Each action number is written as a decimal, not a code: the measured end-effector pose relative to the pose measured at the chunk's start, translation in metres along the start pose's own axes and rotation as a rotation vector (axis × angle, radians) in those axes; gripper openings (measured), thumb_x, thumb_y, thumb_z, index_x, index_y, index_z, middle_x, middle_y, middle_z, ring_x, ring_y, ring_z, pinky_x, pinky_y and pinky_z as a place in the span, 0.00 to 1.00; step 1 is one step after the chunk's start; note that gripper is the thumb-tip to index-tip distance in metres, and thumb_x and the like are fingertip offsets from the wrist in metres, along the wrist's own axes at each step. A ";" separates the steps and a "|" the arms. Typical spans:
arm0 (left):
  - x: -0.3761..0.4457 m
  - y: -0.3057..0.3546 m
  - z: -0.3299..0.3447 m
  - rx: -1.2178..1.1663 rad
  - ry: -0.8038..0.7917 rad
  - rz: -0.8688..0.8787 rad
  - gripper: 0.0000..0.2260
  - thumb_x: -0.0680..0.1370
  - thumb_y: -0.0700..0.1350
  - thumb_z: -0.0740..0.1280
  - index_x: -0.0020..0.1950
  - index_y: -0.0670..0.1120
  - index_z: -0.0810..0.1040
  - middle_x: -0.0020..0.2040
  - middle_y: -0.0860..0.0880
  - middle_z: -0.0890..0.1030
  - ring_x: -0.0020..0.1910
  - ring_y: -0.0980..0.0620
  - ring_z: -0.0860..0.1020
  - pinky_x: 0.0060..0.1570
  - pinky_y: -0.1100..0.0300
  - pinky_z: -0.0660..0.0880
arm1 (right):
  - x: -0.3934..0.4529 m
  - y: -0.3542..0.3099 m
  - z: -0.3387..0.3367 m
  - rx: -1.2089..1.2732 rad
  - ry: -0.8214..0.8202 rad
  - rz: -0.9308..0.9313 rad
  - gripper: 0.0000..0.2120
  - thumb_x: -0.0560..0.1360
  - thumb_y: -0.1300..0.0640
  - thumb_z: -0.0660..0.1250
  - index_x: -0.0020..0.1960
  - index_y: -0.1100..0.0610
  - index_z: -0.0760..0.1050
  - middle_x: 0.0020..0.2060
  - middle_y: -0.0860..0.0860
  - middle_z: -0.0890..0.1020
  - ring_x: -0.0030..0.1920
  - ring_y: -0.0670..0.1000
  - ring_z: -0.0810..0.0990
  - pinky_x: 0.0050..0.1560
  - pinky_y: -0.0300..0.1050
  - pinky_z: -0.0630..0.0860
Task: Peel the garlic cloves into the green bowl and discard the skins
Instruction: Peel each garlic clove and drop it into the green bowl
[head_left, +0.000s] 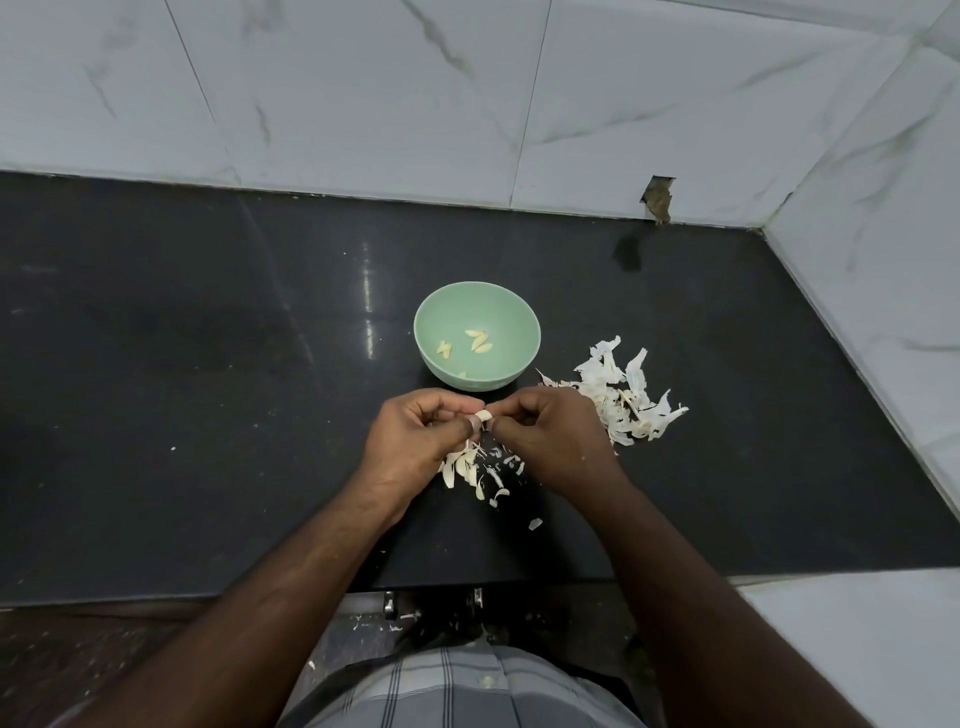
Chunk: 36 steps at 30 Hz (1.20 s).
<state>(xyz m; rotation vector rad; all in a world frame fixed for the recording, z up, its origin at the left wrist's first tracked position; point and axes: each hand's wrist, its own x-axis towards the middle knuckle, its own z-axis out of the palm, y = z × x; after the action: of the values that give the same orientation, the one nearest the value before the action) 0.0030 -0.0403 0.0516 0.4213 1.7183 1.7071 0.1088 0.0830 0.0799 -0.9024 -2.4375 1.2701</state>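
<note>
A green bowl (524, 322) stands on the black counter (208, 405) and holds several peeled garlic cloves (479, 340). Just in front of the bowl, my left hand (415, 436) and my right hand (550, 436) meet over the counter. Both pinch one small garlic clove (483, 415) between fingertips and thumbs. Under my hands lies a scatter of unpeeled cloves and skin bits (467, 470). A larger pile of papery white skins (626, 397) lies to the right of the bowl, partly hidden behind my right hand.
White marble-look tiled walls (467, 104) close off the back and right side of the counter. A hole in the back wall (657, 200) sits at counter level. The counter's front edge (156, 597) runs near my body, with skin scraps on the floor below.
</note>
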 end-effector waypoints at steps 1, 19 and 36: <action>0.000 0.000 0.000 0.004 0.001 0.006 0.08 0.74 0.32 0.73 0.47 0.43 0.86 0.37 0.43 0.84 0.33 0.52 0.80 0.40 0.59 0.78 | 0.000 -0.001 0.000 -0.006 -0.003 0.001 0.08 0.71 0.59 0.71 0.43 0.48 0.86 0.25 0.37 0.79 0.27 0.39 0.75 0.31 0.30 0.65; -0.002 0.003 0.000 0.058 -0.010 0.109 0.09 0.73 0.31 0.74 0.46 0.45 0.86 0.40 0.46 0.87 0.39 0.54 0.84 0.44 0.63 0.80 | 0.007 0.000 -0.003 0.134 -0.051 0.062 0.05 0.69 0.61 0.72 0.38 0.53 0.84 0.27 0.46 0.82 0.26 0.40 0.75 0.34 0.40 0.71; 0.000 -0.001 0.000 -0.120 -0.050 -0.043 0.04 0.77 0.37 0.72 0.51 0.38 0.82 0.41 0.38 0.84 0.39 0.47 0.80 0.39 0.60 0.77 | 0.006 0.010 0.002 0.286 -0.038 -0.022 0.07 0.73 0.63 0.75 0.43 0.52 0.83 0.33 0.46 0.84 0.33 0.41 0.79 0.39 0.37 0.76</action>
<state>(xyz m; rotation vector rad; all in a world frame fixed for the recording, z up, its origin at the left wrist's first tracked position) 0.0032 -0.0405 0.0507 0.3668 1.5686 1.7435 0.1068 0.0896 0.0701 -0.7765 -2.2074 1.5890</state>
